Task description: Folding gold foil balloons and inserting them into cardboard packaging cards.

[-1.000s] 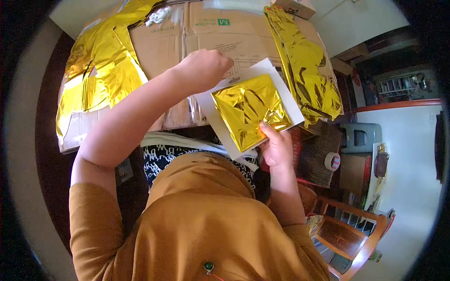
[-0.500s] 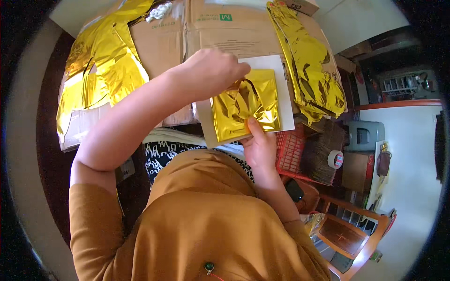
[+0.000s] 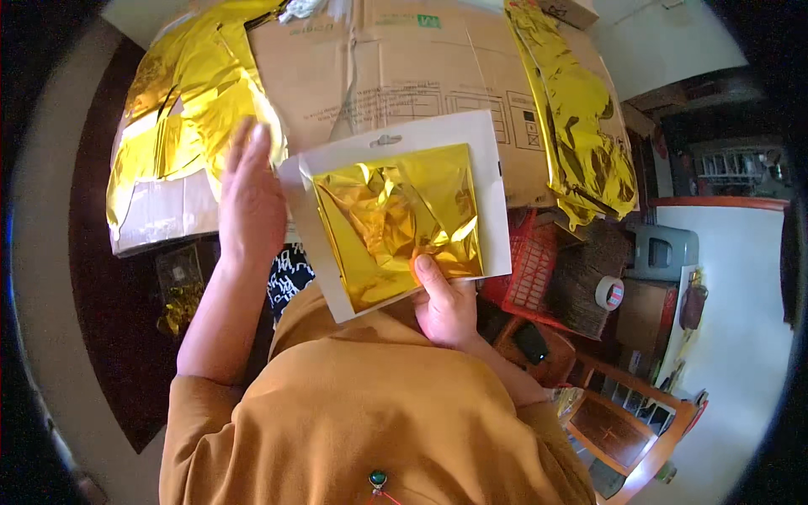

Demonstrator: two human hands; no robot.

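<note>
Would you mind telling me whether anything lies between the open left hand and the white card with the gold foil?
Nothing visible does. The left hand is open flat right beside the left edge of the white card, which the right hand holds from below, thumb on the gold foil.

The right hand (image 3: 444, 307) pinches the lower edge of a white card (image 3: 396, 135) bearing crumpled gold foil (image 3: 396, 219), thumb pressed on the foil. The left hand (image 3: 250, 202) stands flat and open just beside the card's left edge. Beyond both hands lies flattened cardboard (image 3: 404, 67) with gold foil sheets (image 3: 181, 93).
</note>
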